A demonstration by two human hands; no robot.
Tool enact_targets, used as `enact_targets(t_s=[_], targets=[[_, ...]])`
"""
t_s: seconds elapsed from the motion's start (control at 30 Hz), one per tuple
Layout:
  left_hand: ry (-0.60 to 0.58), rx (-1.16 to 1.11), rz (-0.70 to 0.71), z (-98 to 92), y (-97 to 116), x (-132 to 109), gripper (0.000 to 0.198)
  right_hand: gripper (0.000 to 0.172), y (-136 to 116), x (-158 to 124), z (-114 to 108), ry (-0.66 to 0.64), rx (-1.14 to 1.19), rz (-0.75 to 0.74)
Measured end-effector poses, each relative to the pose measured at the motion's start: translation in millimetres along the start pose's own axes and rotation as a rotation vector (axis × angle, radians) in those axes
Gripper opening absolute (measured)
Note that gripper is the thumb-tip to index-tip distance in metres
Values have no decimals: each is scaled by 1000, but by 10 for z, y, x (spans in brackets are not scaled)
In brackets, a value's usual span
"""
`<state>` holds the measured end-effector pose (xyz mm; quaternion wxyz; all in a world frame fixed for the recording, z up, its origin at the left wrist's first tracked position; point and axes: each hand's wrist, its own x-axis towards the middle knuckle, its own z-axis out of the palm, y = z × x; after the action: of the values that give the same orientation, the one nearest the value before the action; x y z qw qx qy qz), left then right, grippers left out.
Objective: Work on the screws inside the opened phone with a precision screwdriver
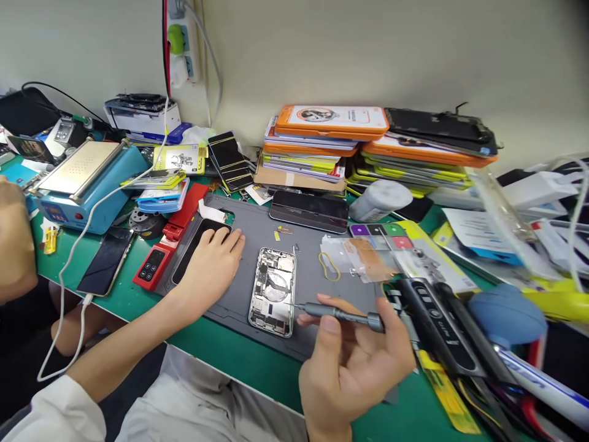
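From the head camera, my right hand [354, 362] has its grip closed around a screwdriver [338, 313], thumb on top and fingers curled under the shaft. The tool lies nearly level and its thin tip points left, ending at the right edge of the opened phone [273, 291]; I cannot tell whether the tip touches it. The phone lies face-open on the grey mat [248, 215], just left of that grip, its inner parts showing.

My left hand [209, 267] rests palm down, fingers loosely spread, holding nothing. Its fingertips lie on a dark screen [196, 245] set on the mat, just left of the opened phone.

Beyond my right grip, a clear film [363, 258] and a yellow loop [329, 267] lie on the mat. To the right of that grip sits a black tool case [442, 325], with a blue blower [506, 313] further right. Far beyond both hands, orange boxes [331, 123] are stacked against the wall. Well left of my left hand stand a red tool [172, 236], a black phone [107, 261] on a white cable, and a blue heater [85, 184], all on the green desk [243, 359]. Another person's arm [13, 239] shows at the left edge.
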<state>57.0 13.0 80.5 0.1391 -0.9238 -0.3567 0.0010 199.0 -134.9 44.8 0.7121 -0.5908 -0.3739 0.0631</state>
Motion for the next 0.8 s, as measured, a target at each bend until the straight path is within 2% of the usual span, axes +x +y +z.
enact_targets(t_s=[0.17,0.33,0.47,0.6,0.8], targets=[[10,27,90,-54,183,-312,46,48,-25,16,0,-4,-38,50],[90,15,78,-23,355,-511,48,50,-33,24,4,45,-64,43],[94,-32,29,-46,300,-482,44,52,-34,24,3,54,-58,61],[132,-120,-22,-89,177,-363,31,52,-29,15,0,44,-42,60],[96,-154,-49,-44,113,-176,14,53,-3,10,-4,46,-35,56]])
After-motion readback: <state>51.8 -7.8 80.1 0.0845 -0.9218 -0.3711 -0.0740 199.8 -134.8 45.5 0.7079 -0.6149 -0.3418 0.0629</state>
